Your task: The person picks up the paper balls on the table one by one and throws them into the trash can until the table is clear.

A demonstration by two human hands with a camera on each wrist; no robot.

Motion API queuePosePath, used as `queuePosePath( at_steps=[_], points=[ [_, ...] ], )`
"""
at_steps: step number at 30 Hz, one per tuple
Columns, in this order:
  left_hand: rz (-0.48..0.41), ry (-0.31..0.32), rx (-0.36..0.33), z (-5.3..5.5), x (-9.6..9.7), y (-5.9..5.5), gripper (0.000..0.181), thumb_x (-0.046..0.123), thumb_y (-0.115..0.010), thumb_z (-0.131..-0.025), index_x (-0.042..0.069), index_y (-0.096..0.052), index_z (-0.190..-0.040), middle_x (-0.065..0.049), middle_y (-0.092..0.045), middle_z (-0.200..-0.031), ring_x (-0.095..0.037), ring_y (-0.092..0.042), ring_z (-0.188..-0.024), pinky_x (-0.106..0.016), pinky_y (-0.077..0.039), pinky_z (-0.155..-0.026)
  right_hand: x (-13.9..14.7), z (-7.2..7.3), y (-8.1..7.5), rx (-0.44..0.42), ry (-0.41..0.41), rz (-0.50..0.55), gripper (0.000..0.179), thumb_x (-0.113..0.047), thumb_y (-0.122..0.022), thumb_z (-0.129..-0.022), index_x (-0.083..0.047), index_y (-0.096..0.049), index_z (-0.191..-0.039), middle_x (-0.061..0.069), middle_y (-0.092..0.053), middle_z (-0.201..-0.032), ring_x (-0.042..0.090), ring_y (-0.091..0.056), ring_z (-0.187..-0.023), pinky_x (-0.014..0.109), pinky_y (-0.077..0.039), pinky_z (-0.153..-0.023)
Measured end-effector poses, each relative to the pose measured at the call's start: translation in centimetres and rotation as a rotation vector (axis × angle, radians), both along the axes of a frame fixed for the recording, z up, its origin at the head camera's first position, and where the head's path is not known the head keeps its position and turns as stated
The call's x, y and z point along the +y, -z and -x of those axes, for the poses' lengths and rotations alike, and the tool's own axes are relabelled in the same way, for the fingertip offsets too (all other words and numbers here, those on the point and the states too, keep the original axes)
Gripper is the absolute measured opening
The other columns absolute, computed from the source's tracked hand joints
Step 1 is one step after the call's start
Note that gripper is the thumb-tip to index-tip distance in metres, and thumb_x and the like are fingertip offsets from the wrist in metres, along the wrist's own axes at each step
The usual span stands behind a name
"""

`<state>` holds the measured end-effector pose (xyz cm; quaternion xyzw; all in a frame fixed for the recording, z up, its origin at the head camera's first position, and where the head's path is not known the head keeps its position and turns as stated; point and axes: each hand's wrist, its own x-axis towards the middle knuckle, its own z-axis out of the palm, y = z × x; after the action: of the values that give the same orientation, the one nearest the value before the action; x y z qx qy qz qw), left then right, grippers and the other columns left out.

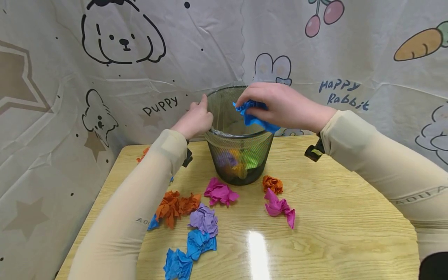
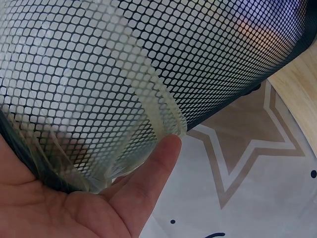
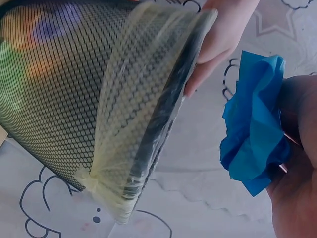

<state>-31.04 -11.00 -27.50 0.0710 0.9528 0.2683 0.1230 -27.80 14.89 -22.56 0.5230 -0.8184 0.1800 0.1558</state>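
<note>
A black mesh wastebasket [image 1: 241,136] stands at the back of the table, its rim lined with a clear plastic bag [image 3: 119,114]. My left hand [image 1: 197,119] grips the left side of the rim; in the left wrist view one digit [image 2: 161,161] lies along the bag's folded edge. Over the right part of the basket's mouth, my right hand [image 1: 280,104] pinches a crumpled sheet of blue paper [image 1: 258,119] between thumb and fingers. Through the mesh show purple, orange and green paper balls [image 1: 252,159] at the bottom.
Crumpled papers lie about the wooden table [image 1: 332,217]: pink [image 1: 220,192] and orange [image 1: 272,184] by the basket, another pink [image 1: 279,207], orange [image 1: 171,206], purple [image 1: 204,219] and blue [image 1: 177,264] toward the left. A printed curtain [image 1: 210,39] hangs close behind.
</note>
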Motion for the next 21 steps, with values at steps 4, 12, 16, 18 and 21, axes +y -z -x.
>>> queuePosePath(
  at_steps=[4,12,16,18,21],
  points=[
    [0.008,0.000,0.004,0.0,0.0,0.0,0.071,0.021,-0.023,-0.105,0.014,0.019,-0.161,-0.028,0.005,-0.167,-0.040,-0.014,-0.153,-0.049,-0.021,-0.121,-0.3,1.0,0.0,-0.024,0.059,-0.026,0.022,-0.013,-0.070,-0.099,-0.010,-0.070,-0.120,0.001,-0.068,-0.110,0.015,-0.062,-0.092,0.039,-0.052,-0.092],
    [0.023,-0.005,0.000,0.2,0.1,0.0,0.071,0.023,-0.024,-0.105,0.014,0.019,-0.161,-0.028,0.005,-0.166,-0.041,-0.015,-0.152,-0.051,-0.020,-0.122,-1.3,2.5,0.0,-0.083,0.145,-0.070,0.022,-0.016,-0.066,-0.101,-0.011,-0.069,-0.122,0.001,-0.065,-0.109,0.014,-0.059,-0.085,0.038,-0.050,-0.095],
    [0.024,-0.003,-0.003,0.2,0.0,0.0,0.071,0.023,-0.024,-0.106,0.014,0.018,-0.162,-0.028,0.004,-0.166,-0.040,-0.014,-0.153,-0.051,-0.019,-0.122,-1.7,3.3,0.2,-0.102,0.175,-0.097,0.022,-0.017,-0.065,-0.102,-0.011,-0.068,-0.124,0.002,-0.064,-0.110,0.016,-0.059,-0.086,0.039,-0.050,-0.096],
    [0.022,0.000,0.000,0.1,0.0,-0.1,0.070,0.023,-0.024,-0.106,0.014,0.018,-0.162,-0.028,0.004,-0.166,-0.040,-0.014,-0.153,-0.051,-0.020,-0.122,-1.9,3.6,0.3,-0.106,0.188,-0.109,0.023,-0.017,-0.065,-0.102,-0.011,-0.068,-0.124,0.002,-0.065,-0.113,0.017,-0.059,-0.093,0.039,-0.049,-0.097],
    [0.022,0.001,0.006,0.0,0.0,-0.1,0.070,0.023,-0.024,-0.106,0.013,0.017,-0.162,-0.029,0.003,-0.166,-0.040,-0.015,-0.153,-0.050,-0.021,-0.122,-2.4,4.1,0.5,-0.110,0.195,-0.127,0.022,-0.016,-0.065,-0.102,-0.011,-0.069,-0.123,0.003,-0.066,-0.117,0.019,-0.060,-0.102,0.041,-0.049,-0.097]
  ],
)
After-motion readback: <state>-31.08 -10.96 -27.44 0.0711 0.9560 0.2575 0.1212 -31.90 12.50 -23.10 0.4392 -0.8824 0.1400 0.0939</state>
